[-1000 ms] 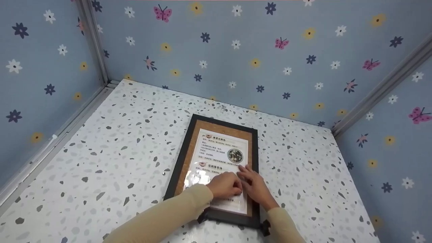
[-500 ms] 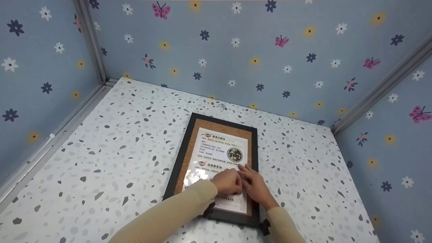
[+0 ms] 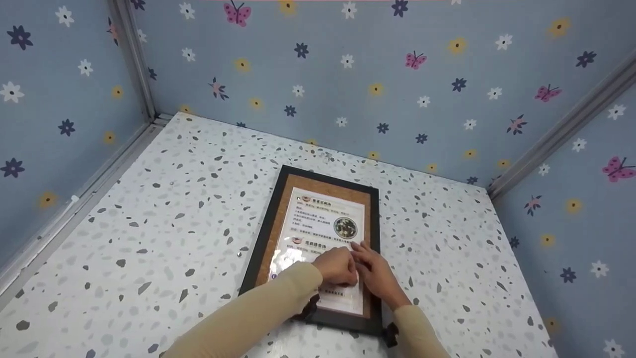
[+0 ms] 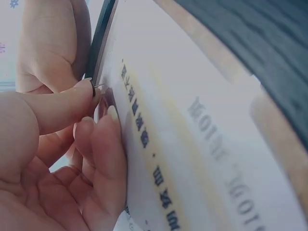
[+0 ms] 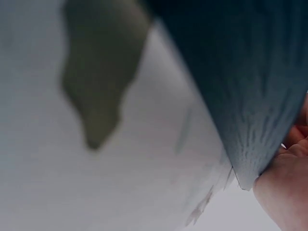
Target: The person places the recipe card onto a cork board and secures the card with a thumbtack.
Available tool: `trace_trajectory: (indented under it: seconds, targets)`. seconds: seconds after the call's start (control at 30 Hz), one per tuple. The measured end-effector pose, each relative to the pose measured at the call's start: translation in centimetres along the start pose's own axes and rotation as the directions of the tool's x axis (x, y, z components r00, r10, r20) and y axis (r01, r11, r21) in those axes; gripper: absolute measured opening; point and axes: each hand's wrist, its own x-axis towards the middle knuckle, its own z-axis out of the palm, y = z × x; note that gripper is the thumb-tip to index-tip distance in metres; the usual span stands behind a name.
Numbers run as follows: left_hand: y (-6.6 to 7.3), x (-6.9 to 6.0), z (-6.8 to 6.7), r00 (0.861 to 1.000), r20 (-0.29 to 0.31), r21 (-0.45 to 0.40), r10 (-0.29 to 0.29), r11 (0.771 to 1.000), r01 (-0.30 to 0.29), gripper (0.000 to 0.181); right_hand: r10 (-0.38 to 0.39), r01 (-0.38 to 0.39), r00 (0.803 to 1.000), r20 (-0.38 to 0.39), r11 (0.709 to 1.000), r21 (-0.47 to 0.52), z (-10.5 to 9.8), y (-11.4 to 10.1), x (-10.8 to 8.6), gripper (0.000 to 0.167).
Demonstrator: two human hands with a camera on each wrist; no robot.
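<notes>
A black-framed cork board (image 3: 303,174) lies on the speckled table, bearing a printed recipe sheet (image 3: 318,219) with a round food picture. My left hand (image 3: 338,267) is curled over the sheet's right side. In the left wrist view its thumb and fingers pinch a dark-headed thumbtack (image 4: 93,87), whose thin metal point faces the board. My right hand (image 3: 376,273) rests beside it on the sheet's right edge, fingers mostly extended. The right wrist view shows only part of that hand (image 5: 284,187), next to the dark frame.
White speckled table (image 3: 174,209) surrounds the board. A small shiny speck (image 3: 239,254) lies left of the frame. Blue flowered panels (image 3: 343,79) stand behind and at both sides. Dark wrist devices (image 3: 391,334) sit near the board's lower edge.
My left hand and forearm have shifted slightly right and up over the sheet. The right hand stays in place; the view has shifted a little.
</notes>
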Motion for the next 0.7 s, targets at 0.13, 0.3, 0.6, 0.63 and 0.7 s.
trace_trajectory:
  seconds: [0.13, 0.3, 0.6, 0.63, 0.7]
  targets:
    - [0.04, -0.08, 0.03, 1.0, -0.009, 0.021, 0.002, 1.0, -0.001, 0.011, -0.014, 0.015, 1.0, -0.004, 1.0, 0.008, 0.05, 0.01, -0.03, 0.031]
    - [0.28, -0.2, 0.13, 0.999, -0.035, 0.052, -0.019, 0.998, 0.021, 0.008, -0.028, 0.028, 1.0, -0.007, 0.999, 0.016, 0.08, 0.01, 0.03, 0.031]
    - [0.33, -0.19, 0.47, 0.999, -0.045, 0.074, -0.029, 0.997, 0.032, 0.013, 0.042, -0.042, 0.999, 0.013, 0.998, 0.04, 0.09, -0.05, 0.12, 0.035]
    - [0.33, -0.16, 0.48, 0.999, -0.044, 0.077, -0.029, 0.996, 0.033, 0.013, 0.043, -0.044, 0.999, 0.012, 0.998, 0.043, 0.1, -0.04, 0.12, 0.034]
    - [0.38, -0.12, 0.43, 0.999, -0.041, 0.085, -0.031, 0.996, 0.034, 0.013, 0.058, -0.059, 0.998, 0.012, 0.997, 0.044, 0.13, -0.04, 0.11, 0.033]
